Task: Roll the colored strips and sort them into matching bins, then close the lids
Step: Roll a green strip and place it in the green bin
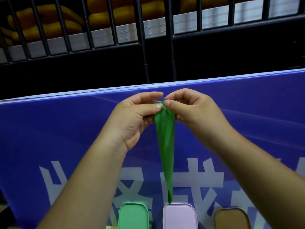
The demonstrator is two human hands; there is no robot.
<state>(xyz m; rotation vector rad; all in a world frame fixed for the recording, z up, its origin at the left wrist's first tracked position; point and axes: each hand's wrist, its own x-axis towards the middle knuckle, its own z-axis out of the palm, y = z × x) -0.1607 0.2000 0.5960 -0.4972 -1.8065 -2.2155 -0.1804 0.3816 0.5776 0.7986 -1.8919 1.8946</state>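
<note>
Nearest the person, along the bottom edge of the view, three boxes stand in a row on a blue table (62, 129) printed with large white characters; the green box (133, 215) is on the left, the pink box (179, 216) in the middle and the brown box (231, 218) on the right, each showing a flat top and each cut off by the frame. Two bare forearms reach forward over the table from either side of the boxes. Between them hangs a green strip (165, 138); it is widest at the top and narrows to a thin tip that ends just above the far edge of the pink box. Its upper end is held up over the middle of the table, where the two hands meet. The left hand (132, 119) pinches that end between thumb and forefinger, its other fingers curled behind the strip; the right hand (194, 111) pinches the same end from the other side, thumb tip against the left thumb tip, fingers bent. Beyond the table's far edge stands a black railing (143, 38); behind its bars lie blurred yellow shapes (49, 22) and a pale ledge (148, 28).
</note>
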